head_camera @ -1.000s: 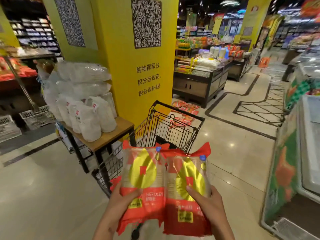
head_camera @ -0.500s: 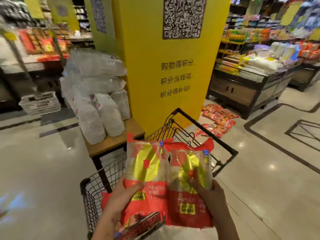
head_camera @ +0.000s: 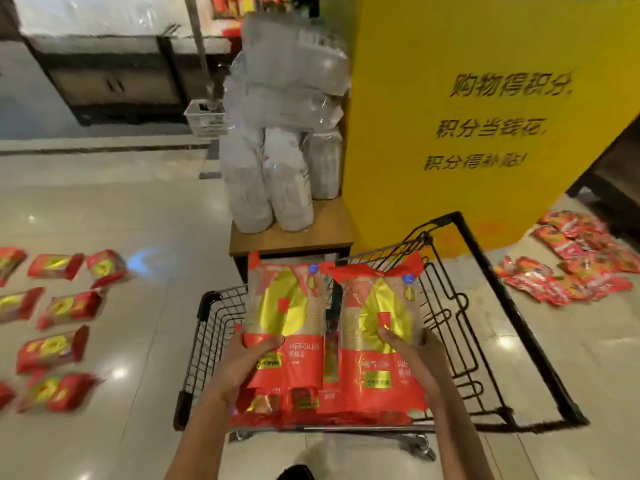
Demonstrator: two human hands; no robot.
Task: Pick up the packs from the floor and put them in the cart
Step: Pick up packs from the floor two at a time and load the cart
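Holding two red-and-gold packs side by side over the cart [head_camera: 485,306], the person is standing at its near end in the head view, the only view. The left hand [head_camera: 247,362] is gripping the left pack [head_camera: 285,306] by its lower part, thumb curled over the front and fingers hidden behind. The right hand [head_camera: 414,355] is gripping the right pack [head_camera: 377,344] the same way, thumb lying across the gold patch. Both packs are hanging upright, edges just beside each other, above the wire basket. More red packs are already lying in the cart [head_camera: 304,403] beneath them; their number is too jumbled to count.

On the floor to the left, about nine packs [head_camera: 52,349] are lying spread apart in loose rows, some cut off by the edge. On the floor to the right, a heap of red packs [head_camera: 568,271] is lying overlapped beside the yellow pillar [head_camera: 485,133], too tangled to count. One wooden table [head_camera: 294,237] is standing just beyond the cart, bearing a stack of clear-wrapped white bundles [head_camera: 284,133]: three upright in front, others piled above. One white wire basket [head_camera: 204,116] is sitting behind them.
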